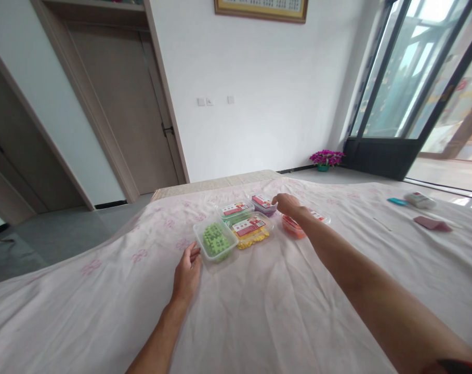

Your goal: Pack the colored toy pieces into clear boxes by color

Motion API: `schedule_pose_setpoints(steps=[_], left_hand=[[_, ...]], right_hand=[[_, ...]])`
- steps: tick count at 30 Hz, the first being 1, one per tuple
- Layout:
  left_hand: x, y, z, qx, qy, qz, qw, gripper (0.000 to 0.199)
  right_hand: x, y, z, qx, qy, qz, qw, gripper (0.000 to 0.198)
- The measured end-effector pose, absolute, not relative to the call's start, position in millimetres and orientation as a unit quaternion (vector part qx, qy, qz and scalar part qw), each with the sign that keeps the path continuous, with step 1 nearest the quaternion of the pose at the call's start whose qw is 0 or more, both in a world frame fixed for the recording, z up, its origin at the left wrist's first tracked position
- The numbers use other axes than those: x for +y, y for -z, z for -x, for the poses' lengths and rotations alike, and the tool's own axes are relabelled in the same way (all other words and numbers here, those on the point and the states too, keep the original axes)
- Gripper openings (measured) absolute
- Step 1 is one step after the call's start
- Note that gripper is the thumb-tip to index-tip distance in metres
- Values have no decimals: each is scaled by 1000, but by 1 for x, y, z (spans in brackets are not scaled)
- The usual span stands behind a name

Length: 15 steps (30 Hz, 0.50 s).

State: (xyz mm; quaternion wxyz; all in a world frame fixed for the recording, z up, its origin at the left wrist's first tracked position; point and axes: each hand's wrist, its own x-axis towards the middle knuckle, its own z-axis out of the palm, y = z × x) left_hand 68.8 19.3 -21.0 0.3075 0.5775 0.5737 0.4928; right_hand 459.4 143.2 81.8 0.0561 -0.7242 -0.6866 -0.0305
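Beside the near left corner of a clear plastic box of green pieces [215, 240], my left hand [188, 264] rests on the cloth, its fingers loosely stretched and apart. That box has no lid on it. My right hand [287, 201] reaches forward, with curled fingers at the right edge of a labelled box of purple pieces [264, 203]; its thumb is hidden. Between the hands lie a labelled box of yellow pieces [252, 228] and, behind it, a labelled box of green pieces [235, 209]. Partly covered by my right forearm is a box of orange-red pieces [292, 226].
A pale flowered cloth [244, 311] with wrinkles covers the broad surface. At the right lie a dark pink object [433, 224], a white packet [420, 200] and a turquoise item [397, 201]. Beyond the far edge, a pot of purple flowers [325, 159] stands by the wall.
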Motion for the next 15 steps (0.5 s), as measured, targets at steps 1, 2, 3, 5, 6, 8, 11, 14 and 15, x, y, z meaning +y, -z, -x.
schedule_pose_setpoints(steps=[1,2,3,5,6,8,11,14,15], left_hand=[[20,21,-69,573,-492,-578,308,49],[20,21,-69,573,-492,-578,310,48],[20,21,-68,571,-492,-579,311,48],[20,22,-67,568,-491,-582,312,46],[21,23,-67,566,-491,-584,312,46],[21,25,-66,563,-491,-586,313,46],[22,26,-66,557,-493,-588,316,43],[21,25,-67,554,-485,-598,317,37],[21,24,-68,556,-480,-599,317,36]], right_hand=[[143,-81,-455,-685,30,725,64,36],[144,-79,-449,-688,30,722,70,35],[143,-77,-443,-693,31,717,74,35],[143,-74,-430,-704,34,705,74,38],[143,-73,-426,-709,36,701,70,37],[144,-73,-422,-709,41,702,59,31],[145,-76,-429,-699,51,712,43,26],[143,-82,-441,-683,73,726,37,27],[142,-82,-443,-679,80,729,37,27]])
